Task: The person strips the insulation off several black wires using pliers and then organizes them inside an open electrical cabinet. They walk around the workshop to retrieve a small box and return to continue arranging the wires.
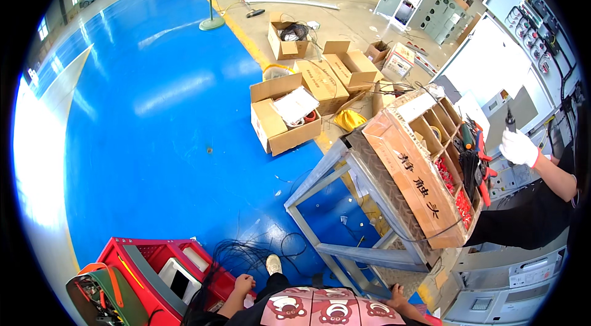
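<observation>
My left hand (244,283) is low in the view, its fingers curled in. Whatever it holds, if anything, is hidden. Just left of it, loose black cables (231,258) trail from a red cabinet (203,264) onto the blue floor. My right hand (398,295) hangs low by the foot of a grey metal stand (351,253); its fingers are small and partly hidden, and I see nothing in them. On that stand rests a divided cardboard box (409,181) with red small parts, and pliers with red handles (485,184) at its right side.
At the right a co-worker's white-gloved hand (519,147) holds a dark pointed tool (510,120) by an open electrical cabinet (548,36). Ahead stand several cartons (277,113). A green tool bin (126,301) with an orange handle sits at lower left.
</observation>
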### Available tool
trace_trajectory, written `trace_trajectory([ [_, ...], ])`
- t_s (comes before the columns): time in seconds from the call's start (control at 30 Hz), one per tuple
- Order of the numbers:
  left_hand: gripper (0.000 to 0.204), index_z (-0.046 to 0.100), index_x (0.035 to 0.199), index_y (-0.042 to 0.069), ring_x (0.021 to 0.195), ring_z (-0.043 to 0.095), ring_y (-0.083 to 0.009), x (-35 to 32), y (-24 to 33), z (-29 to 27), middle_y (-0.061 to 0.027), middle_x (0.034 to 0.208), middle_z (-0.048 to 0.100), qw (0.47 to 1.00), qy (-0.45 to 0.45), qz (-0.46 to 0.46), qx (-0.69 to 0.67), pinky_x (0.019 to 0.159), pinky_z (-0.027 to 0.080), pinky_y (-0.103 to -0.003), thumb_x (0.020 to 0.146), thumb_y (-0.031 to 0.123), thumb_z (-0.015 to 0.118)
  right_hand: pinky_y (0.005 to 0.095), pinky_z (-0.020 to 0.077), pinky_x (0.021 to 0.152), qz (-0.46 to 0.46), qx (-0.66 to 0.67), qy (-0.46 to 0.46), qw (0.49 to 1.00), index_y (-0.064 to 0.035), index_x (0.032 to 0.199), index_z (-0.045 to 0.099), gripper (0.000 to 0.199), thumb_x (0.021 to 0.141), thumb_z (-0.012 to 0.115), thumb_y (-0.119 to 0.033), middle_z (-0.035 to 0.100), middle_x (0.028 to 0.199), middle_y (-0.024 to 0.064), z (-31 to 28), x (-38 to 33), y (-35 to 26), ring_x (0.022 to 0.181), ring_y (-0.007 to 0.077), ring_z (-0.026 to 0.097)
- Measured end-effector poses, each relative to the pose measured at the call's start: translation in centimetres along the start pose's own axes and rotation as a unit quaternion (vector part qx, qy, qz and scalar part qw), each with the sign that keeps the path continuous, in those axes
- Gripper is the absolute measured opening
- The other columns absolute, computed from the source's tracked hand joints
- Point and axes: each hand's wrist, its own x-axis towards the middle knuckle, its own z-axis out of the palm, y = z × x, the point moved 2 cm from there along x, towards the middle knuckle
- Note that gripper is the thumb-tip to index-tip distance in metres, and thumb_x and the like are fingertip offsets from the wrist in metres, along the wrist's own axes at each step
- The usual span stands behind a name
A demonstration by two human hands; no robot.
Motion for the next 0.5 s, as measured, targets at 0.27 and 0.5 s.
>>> trace_trajectory([
  [0.27, 0.017, 0.062, 0.093, -0.001, 0.062, 0.064, -0.0198, 3.1, 0.8, -1.0, -0.0134, 0.08, 0.067, 0.977, -0.17, 0.025, 0.127, 0.058, 0.052, -0.033, 0.091, 0.015, 0.057, 0.0511, 0.0168, 0.114, -0.122, -0.098, 0.158, 0.975, 0.0094, 0.143, 0.019, 0.114, 0.065, 0.071, -0.056, 0.023, 0.146, 0.0339, 5.2, 2.6, 4.2, 0.136, 0.0523, 0.016],
  [0.5, 0.02, 0.061, 0.096, -0.001, 0.065, 0.063, -0.0194, 5.7, 10.1, 3.8, -0.0133, 0.082, 0.067, 0.913, -0.162, 0.103, 0.359, 0.059, 0.052, -0.033, 0.092, 0.018, 0.058, 0.0464, 0.028, 0.112, -0.011, -0.025, 0.206, 0.978, 0.0003, 0.148, 0.019, 0.093, 0.076, 0.067, -0.035, 0.016, 0.152, 0.0306, 3.2, -1.7, -1.5, 0.141, 0.0448, 0.018],
])
